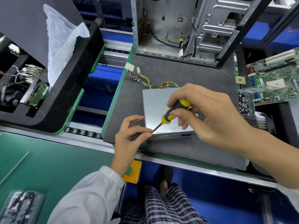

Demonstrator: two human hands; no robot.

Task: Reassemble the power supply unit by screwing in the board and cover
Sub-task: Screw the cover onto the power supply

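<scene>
1. The power supply unit [163,113] lies on the dark mat of the table [186,75] with its metal cover already on, its wire bundle [150,83] trailing toward the open computer case [178,29].
2. The step in hand looks like the cover screws, at the unit's near left corner.
3. The right hand [202,110] is curled round a yellow-and-black screwdriver [171,114], tip angled down to that corner.
4. The left hand [129,135] pinches thumb and forefinger at the tip, probably steadying a screw too small to make out.
5. Next, the tip must seat squarely in the screw head before turning.
6. No brand, label or writing can be read.
</scene>
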